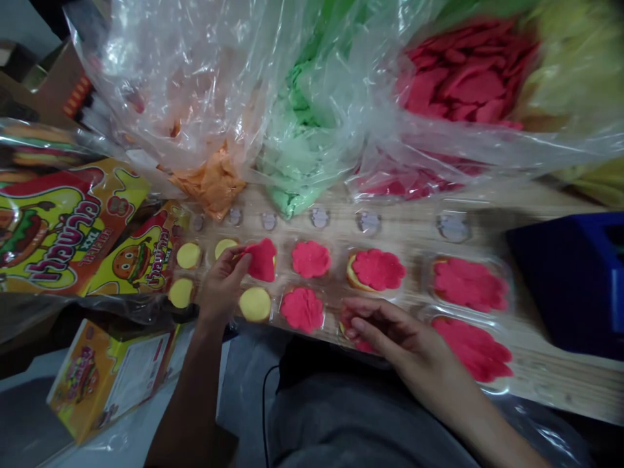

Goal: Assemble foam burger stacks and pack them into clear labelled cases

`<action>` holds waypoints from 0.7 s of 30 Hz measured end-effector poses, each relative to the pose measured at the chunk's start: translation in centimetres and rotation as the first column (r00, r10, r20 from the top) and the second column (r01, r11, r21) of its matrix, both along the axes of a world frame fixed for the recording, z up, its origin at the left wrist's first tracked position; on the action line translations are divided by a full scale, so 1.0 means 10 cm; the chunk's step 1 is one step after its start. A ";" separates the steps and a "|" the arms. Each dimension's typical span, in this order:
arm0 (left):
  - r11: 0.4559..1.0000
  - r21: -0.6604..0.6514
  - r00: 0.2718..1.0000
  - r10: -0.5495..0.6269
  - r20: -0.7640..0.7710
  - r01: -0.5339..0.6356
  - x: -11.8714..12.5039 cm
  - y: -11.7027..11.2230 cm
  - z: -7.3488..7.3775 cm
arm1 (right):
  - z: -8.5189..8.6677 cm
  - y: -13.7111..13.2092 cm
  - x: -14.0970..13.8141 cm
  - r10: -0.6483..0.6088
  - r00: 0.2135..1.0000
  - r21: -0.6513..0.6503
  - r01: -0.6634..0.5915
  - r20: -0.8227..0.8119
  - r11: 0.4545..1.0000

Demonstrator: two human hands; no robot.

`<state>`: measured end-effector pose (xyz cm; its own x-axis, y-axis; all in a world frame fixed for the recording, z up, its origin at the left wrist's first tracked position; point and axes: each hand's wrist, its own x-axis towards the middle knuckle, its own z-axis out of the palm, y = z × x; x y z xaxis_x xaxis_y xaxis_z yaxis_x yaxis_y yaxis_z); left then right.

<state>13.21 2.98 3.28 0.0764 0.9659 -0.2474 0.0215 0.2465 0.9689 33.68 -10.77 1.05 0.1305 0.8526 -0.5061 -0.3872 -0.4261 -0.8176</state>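
The left hand (221, 286) is closed in a pinch on a red frilled piece (262, 260), which overlaps a yellow disc (270, 261) in a clear plastic tray (426, 286). The right hand (397, 331) lies toward the near edge of the wooden desk (550, 364), its fingers (365, 323) curved down over a second red frilled piece (351, 341); whether they grip it, I cannot tell.

The tray runs along the desk, with more yellow discs (188, 255) toward its left end and more red frilled pieces (311, 259) farther right. The largest red pieces (468, 283) sit near its right end. A row of small, pale round hollows (319, 218) lines the tray's far side.

Along the far edge of the desk, clear plastic bags hold orange pieces (210, 183), green pieces (297, 149), red pieces (463, 71) and yellow pieces (578, 65). A dark blue box (570, 279) stands at the right end. Yellow burger-printed packs (63, 221) lie at the left end, and a yellow printed carton (110, 377) sits below the near edge, beside the person's grey clothing (341, 416)
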 end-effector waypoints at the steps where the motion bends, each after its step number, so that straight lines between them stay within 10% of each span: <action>1: 1.000 0.002 1.000 -0.022 0.015 0.022 0.03 -0.03 0.05 | 0.01 0.00 0.00 0.003 0.999 -0.017 -0.004 -0.037 1.000; 5: 0.917 0.318 0.956 -0.169 -0.241 0.242 0.22 -0.39 0.31 | 0.20 0.03 -0.02 0.027 0.882 0.022 -0.019 -0.471 1.000; 9: 0.488 0.525 0.699 -0.301 -0.648 0.697 0.35 -0.74 0.47 | 0.51 0.12 0.01 0.167 0.755 0.131 -0.108 -0.634 0.986; 15: 0.831 0.477 0.945 -0.164 -0.283 0.287 0.35 -0.85 0.43 | 0.68 0.10 0.16 0.101 0.904 0.117 -0.057 -0.416 0.992; 21: 0.889 0.181 0.897 -0.377 -0.232 0.420 0.55 -0.72 0.57 | 0.67 0.00 0.08 0.189 0.837 0.153 -0.128 -0.514 0.980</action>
<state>18.73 -4.22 8.97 0.4403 0.8943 -0.0793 0.2565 -0.0406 0.9657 34.47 -10.82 7.78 -0.2695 0.8915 -0.3642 -0.7047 -0.4403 -0.5563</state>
